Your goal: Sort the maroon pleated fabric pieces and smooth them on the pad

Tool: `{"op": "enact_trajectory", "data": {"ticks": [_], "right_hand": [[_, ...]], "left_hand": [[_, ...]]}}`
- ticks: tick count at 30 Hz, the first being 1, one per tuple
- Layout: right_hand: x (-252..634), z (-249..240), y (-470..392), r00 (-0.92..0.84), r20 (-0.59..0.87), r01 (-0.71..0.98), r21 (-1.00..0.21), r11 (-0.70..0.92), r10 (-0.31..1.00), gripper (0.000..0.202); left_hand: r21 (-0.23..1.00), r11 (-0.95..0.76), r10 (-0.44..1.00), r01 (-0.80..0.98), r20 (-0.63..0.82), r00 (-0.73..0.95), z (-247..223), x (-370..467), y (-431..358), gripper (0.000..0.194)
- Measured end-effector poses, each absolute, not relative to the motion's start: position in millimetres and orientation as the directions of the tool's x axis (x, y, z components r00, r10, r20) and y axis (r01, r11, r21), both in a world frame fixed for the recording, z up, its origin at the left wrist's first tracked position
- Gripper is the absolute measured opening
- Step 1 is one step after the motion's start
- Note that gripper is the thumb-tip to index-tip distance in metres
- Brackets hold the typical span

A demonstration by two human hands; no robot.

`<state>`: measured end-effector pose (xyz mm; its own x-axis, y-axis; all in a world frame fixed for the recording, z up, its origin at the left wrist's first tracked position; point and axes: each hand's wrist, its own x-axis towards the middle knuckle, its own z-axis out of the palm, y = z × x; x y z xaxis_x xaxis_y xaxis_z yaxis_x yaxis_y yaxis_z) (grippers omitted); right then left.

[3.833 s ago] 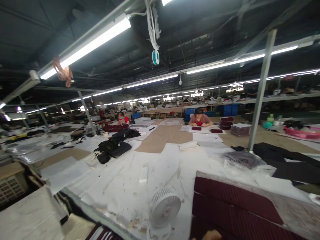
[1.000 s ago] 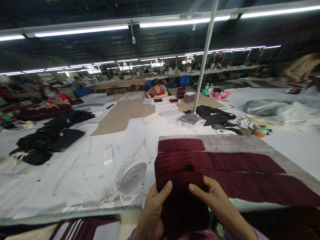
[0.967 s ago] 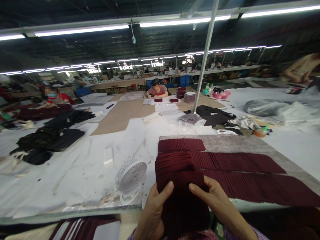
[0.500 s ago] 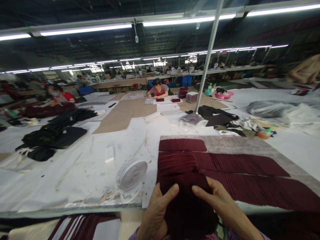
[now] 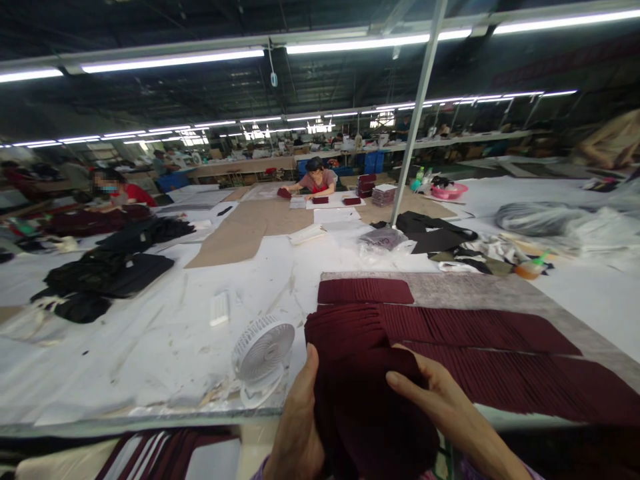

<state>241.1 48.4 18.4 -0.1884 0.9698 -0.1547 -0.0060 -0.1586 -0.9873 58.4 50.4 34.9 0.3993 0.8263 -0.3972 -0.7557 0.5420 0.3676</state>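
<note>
The left hand (image 5: pixel 295 427) and right hand (image 5: pixel 440 407) clasp a stack of maroon fabric pieces (image 5: pixel 370 407) at the near table edge (image 5: pixel 150 417), fingers pressed flat on its sides; soft and light, it likely slumps, so gripping both edges suits it.

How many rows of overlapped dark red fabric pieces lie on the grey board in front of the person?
3: a short far row, a long middle row, and a long near row. Both hands and the held stack hide their near-left ends.

There were two hands (image 5: pixel 300 427) (image 5: pixel 445 413), one fan (image 5: pixel 263 353), three maroon rows (image 5: pixel 480 327), and two workers (image 5: pixel 318 179) far off.
</note>
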Motion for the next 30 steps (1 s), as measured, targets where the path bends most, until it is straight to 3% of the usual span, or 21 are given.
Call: {"op": "enact_trajectory", "data": {"ticks": [6,11,16,20,30], "right_hand": [[233.5,14.9,50.9,-0.190,-0.111,0.021,-0.994,-0.109,0.975,0.029],[231.3,13.5,51.6,-0.149,-0.113,0.032,-0.993,-0.110,0.982,0.034],[231.5,13.7,49.2,-0.121,-0.118,0.027,-0.993,-0.115,0.986,0.035],[229.8,16.0,49.0,-0.127,-0.145,-0.023,-0.989,-0.149,0.981,0.034],[232.0,12.9,45.5,-0.100,-0.111,-0.063,-0.991,-0.118,0.989,0.028]], "left_hand": [[0.350,0.594,0.789,-0.724,-0.428,0.440,38.0,58.1,48.5,0.041],[0.319,0.608,0.788,-0.727,-0.356,0.503,35.0,57.7,46.9,0.046],[0.488,0.446,0.893,-0.750,-0.290,0.343,27.8,57.9,42.9,0.047],[0.640,0.384,0.923,-0.665,-0.290,0.254,31.4,62.0,41.2,0.068],[0.588,0.443,0.888,-0.677,-0.393,0.240,29.1,63.7,40.0,0.060]]}}
